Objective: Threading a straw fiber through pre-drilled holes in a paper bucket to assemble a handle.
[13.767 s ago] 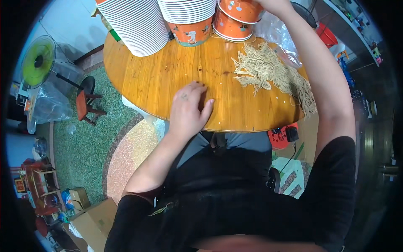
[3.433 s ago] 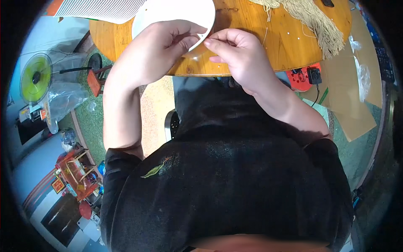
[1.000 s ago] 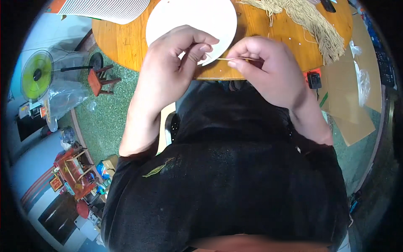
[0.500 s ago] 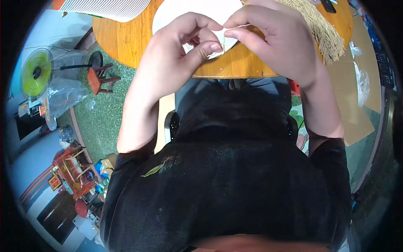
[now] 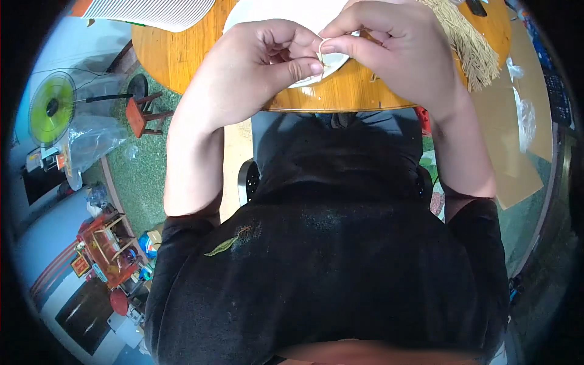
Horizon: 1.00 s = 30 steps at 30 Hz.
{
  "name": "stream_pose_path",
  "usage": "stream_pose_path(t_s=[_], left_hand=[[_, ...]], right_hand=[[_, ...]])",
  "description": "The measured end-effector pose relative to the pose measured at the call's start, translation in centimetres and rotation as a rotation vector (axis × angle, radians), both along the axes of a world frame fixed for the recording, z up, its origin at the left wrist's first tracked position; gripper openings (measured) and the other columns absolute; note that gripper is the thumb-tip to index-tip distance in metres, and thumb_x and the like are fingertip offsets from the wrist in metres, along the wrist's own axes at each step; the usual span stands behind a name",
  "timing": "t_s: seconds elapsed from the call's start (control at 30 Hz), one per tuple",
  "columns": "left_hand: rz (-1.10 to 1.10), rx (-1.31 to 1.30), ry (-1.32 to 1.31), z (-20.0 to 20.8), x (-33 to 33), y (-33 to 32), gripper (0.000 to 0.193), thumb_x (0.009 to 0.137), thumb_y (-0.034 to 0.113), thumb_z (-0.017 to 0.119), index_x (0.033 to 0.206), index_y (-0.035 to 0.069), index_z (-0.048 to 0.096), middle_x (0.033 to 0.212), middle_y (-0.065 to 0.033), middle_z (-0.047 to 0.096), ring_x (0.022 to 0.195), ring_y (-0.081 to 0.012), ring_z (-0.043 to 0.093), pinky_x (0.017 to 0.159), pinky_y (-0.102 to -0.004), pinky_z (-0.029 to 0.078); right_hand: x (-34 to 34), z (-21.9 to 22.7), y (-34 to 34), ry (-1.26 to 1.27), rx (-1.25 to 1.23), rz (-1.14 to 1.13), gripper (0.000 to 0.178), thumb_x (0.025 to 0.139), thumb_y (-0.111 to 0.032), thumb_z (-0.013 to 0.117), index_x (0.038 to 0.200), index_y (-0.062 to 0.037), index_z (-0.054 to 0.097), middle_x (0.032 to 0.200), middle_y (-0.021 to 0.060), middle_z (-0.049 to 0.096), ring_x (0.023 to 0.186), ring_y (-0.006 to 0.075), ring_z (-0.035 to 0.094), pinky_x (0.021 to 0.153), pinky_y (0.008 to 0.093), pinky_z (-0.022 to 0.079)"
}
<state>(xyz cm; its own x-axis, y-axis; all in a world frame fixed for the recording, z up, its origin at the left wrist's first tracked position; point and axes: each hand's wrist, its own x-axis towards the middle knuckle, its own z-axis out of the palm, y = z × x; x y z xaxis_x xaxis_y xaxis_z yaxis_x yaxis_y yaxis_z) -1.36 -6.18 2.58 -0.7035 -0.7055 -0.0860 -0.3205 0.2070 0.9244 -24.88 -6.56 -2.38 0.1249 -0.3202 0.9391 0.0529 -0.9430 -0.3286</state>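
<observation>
A thin cream cord [image 5: 320, 53] curves in a small loop between my hands, above the near edge of a white round plate [image 5: 258, 9]. My right hand [image 5: 401, 58] pinches the cord between thumb and forefinger. My left hand [image 5: 258, 70] is closed, its thumb pressed on the lower part of the cord and its other fingers curled behind. Part of the cord is hidden inside the fingers. Just right of my right hand lies a bundle of beige cords [image 5: 477, 58], spread like a fringe.
Both hands are over a wooden table [image 5: 176, 58] with a rounded edge. A white ridged sheet [image 5: 173, 13] lies at its far left, a small black object [image 5: 476, 7] at the far right. Left on the floor are a red stool [image 5: 137, 115] and a green fan [image 5: 52, 108]; flattened cardboard [image 5: 517, 176] lies right.
The cord stretched to the right from my right fingertips before; now it bends down in a loop between both hands. My left wrist has swung slightly left and my right fingertips moved slightly left.
</observation>
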Motion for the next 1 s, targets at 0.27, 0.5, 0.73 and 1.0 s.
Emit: stream_pose_path(t_s=[0.27, 0.5, 0.73, 1.0], left_hand=[[-0.028, 0.017, -0.062, -0.3, 0.3, -0.8, 0.015, 0.101, 0.004, 0.076, 0.114, -0.004, 0.074, 0.106, -0.0066, 0.077, 0.102, -0.0123, 0.074, 0.094, -0.0273, 0.060], [-0.002, 0.060, 0.004, -0.3, 0.1, -0.9, 0.010, 0.101, 0.003, 0.076, 0.109, -0.002, 0.072, 0.106, -0.0066, 0.077, 0.102, -0.0129, 0.074, 0.094, -0.0273, 0.060], [-0.015, 0.041, 0.001, -0.4, -0.1, -1.3, 0.011, 0.103, 0.007, 0.075, 0.109, -0.002, 0.072, 0.105, -0.0069, 0.077, 0.101, -0.0128, 0.074, 0.094, -0.0277, 0.060], [0.019, 0.041, 0.006, -0.6, -0.2, -1.2, 0.012, 0.105, 0.008, 0.073, 0.111, -0.002, 0.071, 0.105, -0.0073, 0.077, 0.101, -0.0131, 0.074, 0.095, -0.0284, 0.059]], right_hand=[[1.4, 6.3, 5.3, 0.330, 0.669, -0.405, 0.006, 0.085, -0.004, 0.082, 0.090, -0.0020, 0.079, 0.082, 0.0118, 0.072, 0.074, 0.0240, 0.069, 0.066, 0.0332, 0.053], [1.1, -0.4, 7.1, 0.225, 0.145, -0.708, 0.013, 0.083, -0.003, 0.082, 0.093, -0.0084, 0.076, 0.082, 0.0056, 0.068, 0.077, 0.0271, 0.068, 0.069, 0.0397, 0.053], [3.9, -2.2, 8.7, 0.118, 0.432, -0.695, 0.019, 0.077, -0.006, 0.091, 0.092, -0.0087, 0.079, 0.081, 0.0032, 0.068, 0.073, 0.0201, 0.067, 0.063, 0.0331, 0.052], [4.2, -2.4, 8.1, 0.104, 0.466, -0.699, 0.015, 0.080, -0.010, 0.090, 0.092, -0.0084, 0.081, 0.075, 0.0046, 0.068, 0.069, 0.0225, 0.069, 0.061, 0.0344, 0.053]])
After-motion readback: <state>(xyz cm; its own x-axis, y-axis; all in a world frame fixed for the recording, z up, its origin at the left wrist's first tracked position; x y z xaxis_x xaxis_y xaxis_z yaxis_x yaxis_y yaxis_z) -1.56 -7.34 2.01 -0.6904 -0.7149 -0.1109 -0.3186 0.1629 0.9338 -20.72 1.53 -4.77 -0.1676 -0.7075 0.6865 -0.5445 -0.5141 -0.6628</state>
